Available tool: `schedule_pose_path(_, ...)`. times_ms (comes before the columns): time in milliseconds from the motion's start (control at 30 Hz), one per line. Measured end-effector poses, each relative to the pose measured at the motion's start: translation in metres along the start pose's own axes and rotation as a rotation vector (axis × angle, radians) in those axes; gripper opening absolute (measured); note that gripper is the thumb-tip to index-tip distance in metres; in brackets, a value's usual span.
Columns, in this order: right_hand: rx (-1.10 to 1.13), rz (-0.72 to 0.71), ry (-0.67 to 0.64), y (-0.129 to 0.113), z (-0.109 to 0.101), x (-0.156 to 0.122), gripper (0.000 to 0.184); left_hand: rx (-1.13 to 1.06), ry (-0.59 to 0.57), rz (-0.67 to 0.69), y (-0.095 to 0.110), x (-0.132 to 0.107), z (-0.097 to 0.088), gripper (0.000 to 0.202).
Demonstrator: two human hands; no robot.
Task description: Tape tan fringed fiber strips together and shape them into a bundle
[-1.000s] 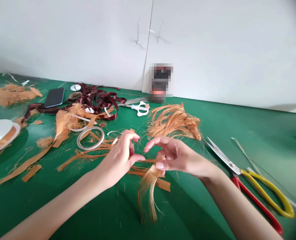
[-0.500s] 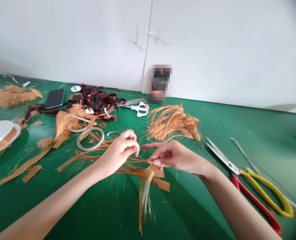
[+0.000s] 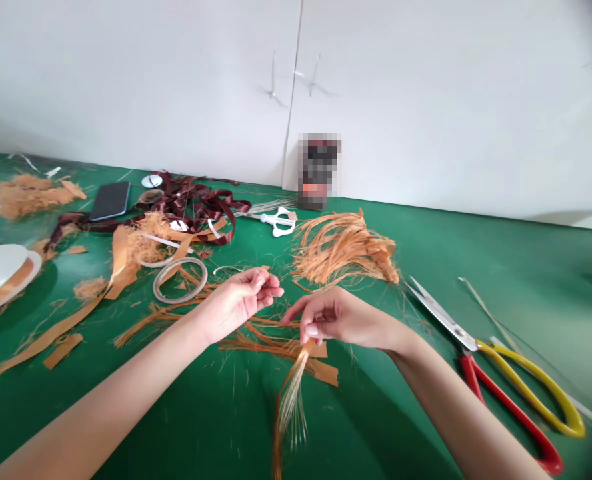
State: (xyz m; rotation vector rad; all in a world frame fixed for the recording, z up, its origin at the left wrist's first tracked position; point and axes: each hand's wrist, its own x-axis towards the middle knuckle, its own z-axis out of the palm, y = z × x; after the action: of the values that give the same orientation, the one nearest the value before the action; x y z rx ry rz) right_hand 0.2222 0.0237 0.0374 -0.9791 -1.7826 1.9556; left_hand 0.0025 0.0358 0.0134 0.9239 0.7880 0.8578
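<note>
A ring lies just past nine o'clock of the left hand, loosely curled; I cannot tell whether it grips. Frayed ribbon hangs, pinched, at seven o'clock from the right hand; shears lie at three.

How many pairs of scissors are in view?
2: white-handled scissors beyond the left hand, and large red-and-yellow-handled scissors right of the right hand. Any under the brown ribbon would be hidden.
</note>
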Motion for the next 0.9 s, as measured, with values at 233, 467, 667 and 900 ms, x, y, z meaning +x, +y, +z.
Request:
schedule_pose_path(233, 0.021, -0.014, 0.025, 0.001, -0.004, -0.001, 0.012, 0.273, -0.053, 0.036, 0.012, -0.012, -0.003, 0.013)
schedule_pose_path(467, 0.052, -0.107, 0.032, -0.002, -0.002, 0.003, 0.012, 0.750, -0.211, -0.073, 0.013, -0.019, 0.012, 0.026)
schedule_pose_path(667, 0.121, -0.138, 0.105, 0.000, -0.003, 0.003, 0.011, 0.816, -0.183, 0.084, 0.014, -0.005, 0.006, 0.019)
schedule_pose_path(900, 0.225, -0.223, 0.041, 0.003, 0.002, 0.008, 0.015, 0.819, -0.180, 0.132, 0.010, -0.001, 0.002, 0.020)
